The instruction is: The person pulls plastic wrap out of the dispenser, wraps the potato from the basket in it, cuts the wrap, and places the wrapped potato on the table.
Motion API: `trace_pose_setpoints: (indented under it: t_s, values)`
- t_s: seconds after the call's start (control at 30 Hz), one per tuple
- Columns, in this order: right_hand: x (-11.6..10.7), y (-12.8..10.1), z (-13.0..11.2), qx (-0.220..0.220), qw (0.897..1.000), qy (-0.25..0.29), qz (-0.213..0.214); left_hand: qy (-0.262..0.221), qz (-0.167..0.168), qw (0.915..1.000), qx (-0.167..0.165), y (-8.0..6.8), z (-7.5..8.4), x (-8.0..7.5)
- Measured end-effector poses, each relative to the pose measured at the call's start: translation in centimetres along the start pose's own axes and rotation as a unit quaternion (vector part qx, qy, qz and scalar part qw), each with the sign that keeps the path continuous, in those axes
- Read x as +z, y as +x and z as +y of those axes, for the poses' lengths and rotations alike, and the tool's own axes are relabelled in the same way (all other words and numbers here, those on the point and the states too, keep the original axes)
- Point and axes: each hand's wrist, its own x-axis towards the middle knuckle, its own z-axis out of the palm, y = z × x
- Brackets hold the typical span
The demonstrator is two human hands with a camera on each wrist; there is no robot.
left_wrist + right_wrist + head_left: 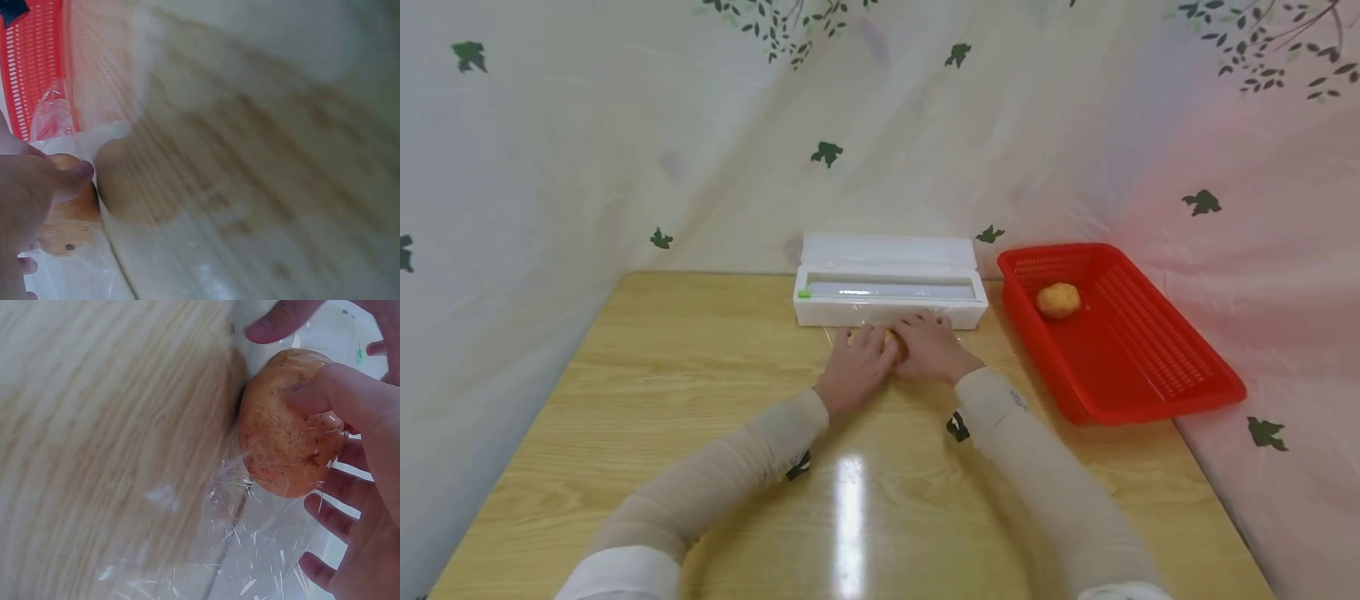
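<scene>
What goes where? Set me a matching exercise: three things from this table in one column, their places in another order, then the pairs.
1. wrapped potato
2. bare potato
3. film dispenser

a. in the red basket
b. behind both hands, at the table's far edge
c. between the left hand and right hand, on clear film

Pairs: 1-c, 2-a, 3-b.

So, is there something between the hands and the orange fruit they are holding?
Yes: clear plastic film lies over the orange fruit, so the right hand presses it through the film. The left hand also touches it; film there is unclear.
</scene>
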Motion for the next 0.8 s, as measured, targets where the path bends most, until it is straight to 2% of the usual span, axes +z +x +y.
trace_pose_setpoints:
  t_s: [0.13, 0.2, 0.4, 0.53, 0.67, 0.8]
  values:
    - [-0.3, -0.2, 0.4, 0.001, 1.0, 0.016, -0.011, 0.01, -0.041, 0.999, 0.012, 0.5, 0.2, 0.2]
    - [-0.5, -0.3, 0.5, 0.001, 1.0, 0.024, -0.017, 0.017, -0.048, 0.9985, 0.02, 0.7, 0.1, 0.3]
    - [-0.7, -0.2, 0.8, 0.002, 0.999, 0.04, -0.026, 0.039, -0.021, 0.9976, 0.053, 1.3, -0.4, 0.1]
    - [-1.1, -0.6, 0.9, 0.007, 0.998, 0.045, -0.035, 0.036, -0.024, 0.9965, 0.072, 2.2, -1.0, -0.4]
    - [-1.9, -1.4, 0.7, 0.024, 0.997, 0.061, -0.031, 0.016, -0.077, 0.9936, 0.082, 3.0, -2.1, -0.7]
    - [-2.1, -2.0, 0.3, 0.028, 0.998, 0.052, 0.008, -0.027, -0.131, 0.9885, 0.07, 3.6, -3.2, -0.8]
